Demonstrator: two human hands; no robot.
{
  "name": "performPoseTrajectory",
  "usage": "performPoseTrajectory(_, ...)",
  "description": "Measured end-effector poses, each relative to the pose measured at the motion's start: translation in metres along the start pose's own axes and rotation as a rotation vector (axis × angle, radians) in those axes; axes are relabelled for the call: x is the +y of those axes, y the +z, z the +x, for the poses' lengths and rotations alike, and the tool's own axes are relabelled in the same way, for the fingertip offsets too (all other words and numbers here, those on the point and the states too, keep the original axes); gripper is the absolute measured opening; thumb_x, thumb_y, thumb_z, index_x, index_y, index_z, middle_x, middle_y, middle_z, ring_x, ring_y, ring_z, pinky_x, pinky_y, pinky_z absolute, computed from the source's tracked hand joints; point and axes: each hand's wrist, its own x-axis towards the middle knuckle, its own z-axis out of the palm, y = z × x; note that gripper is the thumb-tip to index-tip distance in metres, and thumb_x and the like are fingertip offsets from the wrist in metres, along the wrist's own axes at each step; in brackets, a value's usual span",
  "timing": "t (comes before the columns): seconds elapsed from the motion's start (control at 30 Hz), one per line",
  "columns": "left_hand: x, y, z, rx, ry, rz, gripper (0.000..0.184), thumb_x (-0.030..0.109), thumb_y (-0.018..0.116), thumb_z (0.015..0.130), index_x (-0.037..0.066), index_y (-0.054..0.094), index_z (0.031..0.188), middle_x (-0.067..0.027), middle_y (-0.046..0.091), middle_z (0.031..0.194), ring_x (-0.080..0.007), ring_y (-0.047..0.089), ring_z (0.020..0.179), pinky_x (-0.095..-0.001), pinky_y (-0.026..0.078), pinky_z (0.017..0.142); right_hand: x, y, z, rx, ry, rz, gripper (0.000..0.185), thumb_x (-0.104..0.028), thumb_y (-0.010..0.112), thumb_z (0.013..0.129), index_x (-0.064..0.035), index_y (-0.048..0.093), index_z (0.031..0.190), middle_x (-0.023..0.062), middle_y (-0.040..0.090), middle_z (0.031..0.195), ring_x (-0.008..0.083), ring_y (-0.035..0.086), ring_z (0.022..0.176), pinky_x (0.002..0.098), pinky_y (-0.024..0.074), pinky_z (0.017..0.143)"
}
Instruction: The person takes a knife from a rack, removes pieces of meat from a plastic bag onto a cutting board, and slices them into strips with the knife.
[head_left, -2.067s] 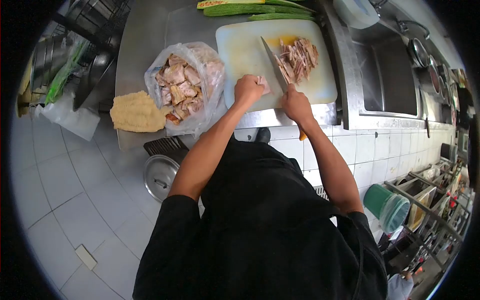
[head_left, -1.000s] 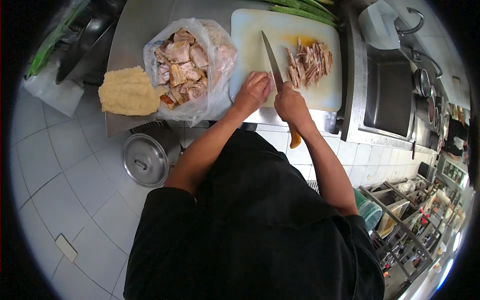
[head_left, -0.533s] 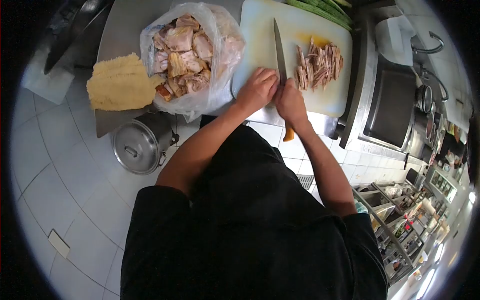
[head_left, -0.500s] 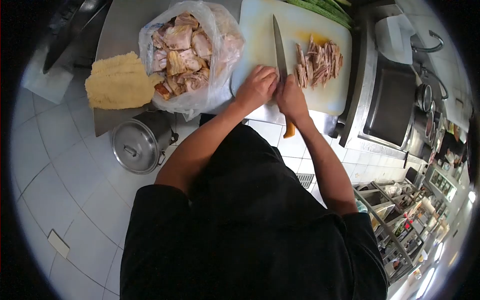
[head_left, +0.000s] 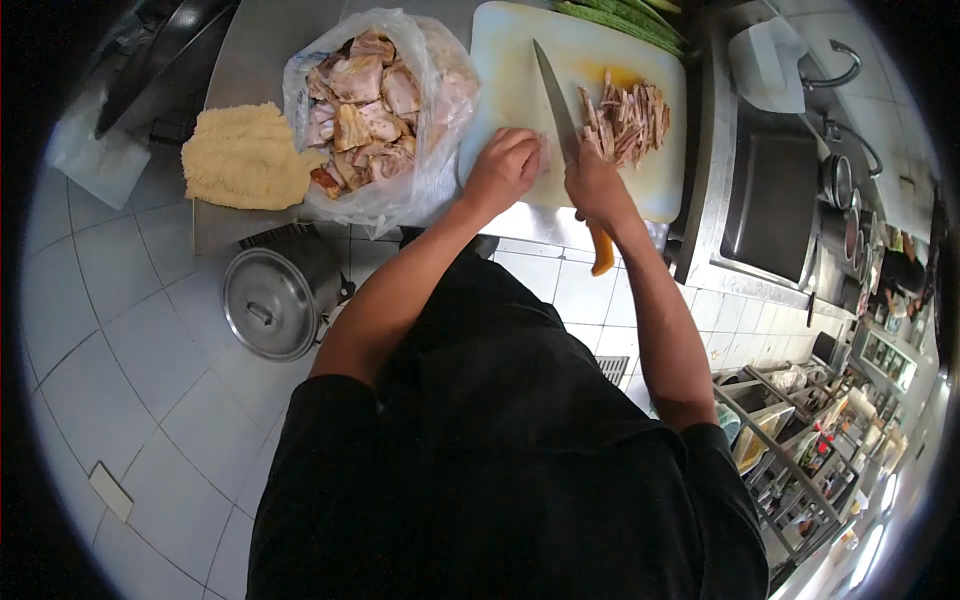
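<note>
My right hand (head_left: 600,188) is wrapped round a kitchen knife (head_left: 558,95), its long blade pointing away from me and its orange handle jutting out below the fist. My left hand (head_left: 503,168) rests with curled fingers against a small piece of meat (head_left: 545,154) on the white cutting board (head_left: 510,60). A gap separates the blade from that piece. Just beyond my right hand lies a heap of sliced meat strips (head_left: 630,120). Left of the board, a clear plastic bag (head_left: 450,110) stands open around chunks of cooked meat (head_left: 365,105).
A tan cloth (head_left: 245,158) lies at the left counter edge, above a lidded metal pot (head_left: 265,305) on the floor. Long green vegetables (head_left: 625,22) sit at the board's far edge. To the right is a metal sink (head_left: 770,190); a rack (head_left: 790,450) stands lower right.
My right hand has shifted right with the knife, away from my left hand, and the blade tilts more. The meat piece beside my left fingers now shows. The whole view has shifted slightly.
</note>
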Motion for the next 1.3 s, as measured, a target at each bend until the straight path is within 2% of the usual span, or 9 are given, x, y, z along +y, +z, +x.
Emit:
performPoseTrajectory(0.1, -0.002, -0.005, 0.001, -0.014, -0.004, -0.017, 0.015, 0.000, 0.069, 0.082, -0.003, 0.069, 0.096, -0.0141, 0.067, 0.103, -0.0343, 0.063, 0.096, -0.0411, 0.052, 0.086, 0.006, 0.023, -0.010, 0.065, -0.092, -0.007, 0.023, -0.013, 0.052, 0.092, 0.0069, 0.045, 0.100, 0.0380, 0.064, 0.081, 0.0520, 0.067, 0.080, 0.0563, 0.0544, 0.075)
performPoseTrajectory(0.43, -0.004, -0.004, 0.005, -0.104, 0.025, 0.007, 0.013, -0.001, 0.070, 0.079, -0.002, 0.067, 0.092, -0.0128, 0.066, 0.103, -0.0330, 0.062, 0.098, -0.0412, 0.052, 0.086, 0.006, 0.054, -0.019, 0.155, -0.068, -0.096, 0.021, -0.011, 0.050, 0.092, 0.0053, 0.044, 0.103, 0.0398, 0.064, 0.086, 0.0564, 0.064, 0.085, 0.0607, 0.0514, 0.079)
performPoseTrajectory(0.67, -0.005, -0.004, 0.003, -0.133, 0.023, 0.039, 0.017, -0.001, 0.070, 0.078, -0.003, 0.067, 0.095, -0.0130, 0.065, 0.103, -0.0333, 0.060, 0.101, -0.0413, 0.051, 0.089, 0.008, 0.055, 0.022, 0.237, -0.141, -0.074, 0.027, -0.016, 0.053, 0.092, 0.0052, 0.043, 0.107, 0.0377, 0.065, 0.089, 0.0553, 0.065, 0.087, 0.0606, 0.0514, 0.079)
performPoseTrajectory(0.77, -0.004, -0.006, 0.005, -0.116, 0.031, 0.048, 0.016, 0.000, 0.069, 0.079, -0.003, 0.068, 0.095, -0.0131, 0.065, 0.103, -0.0329, 0.060, 0.102, -0.0412, 0.051, 0.090, 0.022, 0.045, 0.062, 0.144, -0.153, 0.016, 0.030, -0.018, 0.055, 0.092, 0.0054, 0.044, 0.107, 0.0367, 0.065, 0.089, 0.0547, 0.065, 0.087, 0.0593, 0.0520, 0.078)
performPoseTrajectory(0.87, -0.004, -0.005, 0.003, -0.117, 0.021, 0.046, 0.014, 0.002, 0.069, 0.081, -0.003, 0.068, 0.094, -0.0131, 0.066, 0.103, -0.0324, 0.061, 0.102, -0.0407, 0.051, 0.090, 0.023, 0.020, 0.066, 0.169, -0.234, -0.223, 0.029, -0.019, 0.054, 0.092, 0.0057, 0.045, 0.104, 0.0366, 0.065, 0.088, 0.0540, 0.065, 0.087, 0.0580, 0.0529, 0.079)
performPoseTrajectory(1.0, -0.004, -0.005, 0.003, -0.076, -0.023, -0.023, 0.013, 0.002, 0.069, 0.082, -0.003, 0.069, 0.094, -0.0126, 0.067, 0.101, -0.0319, 0.062, 0.100, -0.0400, 0.052, 0.089, 0.023, 0.003, 0.054, 0.056, -0.146, -0.207, 0.028, -0.017, 0.051, 0.092, 0.0069, 0.045, 0.105, 0.0361, 0.065, 0.087, 0.0519, 0.066, 0.088, 0.0565, 0.0541, 0.080)
performPoseTrajectory(1.13, -0.010, -0.003, 0.003, 0.009, -0.052, -0.053, 0.013, 0.002, 0.069, 0.083, -0.002, 0.069, 0.095, -0.0124, 0.068, 0.099, -0.0320, 0.063, 0.097, -0.0398, 0.052, 0.087, 0.003, 0.021, 0.012, 0.061, -0.131, -0.007, 0.028, -0.013, 0.049, 0.091, 0.0098, 0.046, 0.107, 0.0378, 0.064, 0.084, 0.0530, 0.066, 0.083, 0.0567, 0.0543, 0.078)
performPoseTrajectory(1.23, -0.008, -0.005, 0.003, -0.046, -0.056, -0.051, 0.013, 0.001, 0.069, 0.082, -0.003, 0.069, 0.095, -0.0125, 0.068, 0.100, -0.0319, 0.063, 0.097, -0.0401, 0.052, 0.086, -0.002, 0.039, 0.003, 0.070, -0.009, -0.047, 0.029, -0.013, 0.050, 0.091, 0.0092, 0.045, 0.108, 0.0405, 0.064, 0.091, 0.0555, 0.065, 0.088, 0.0571, 0.0529, 0.081)
performPoseTrajectory(1.3, -0.007, -0.006, 0.004, -0.049, -0.051, -0.055, 0.013, 0.000, 0.070, 0.081, -0.003, 0.069, 0.094, -0.0126, 0.068, 0.100, -0.0324, 0.063, 0.097, -0.0404, 0.052, 0.086, 0.000, 0.049, 0.000, 0.097, -0.024, -0.038, 0.028, -0.014, 0.050, 0.092, 0.0083, 0.045, 0.107, 0.0406, 0.064, 0.090, 0.0563, 0.065, 0.088, 0.0581, 0.0523, 0.081)
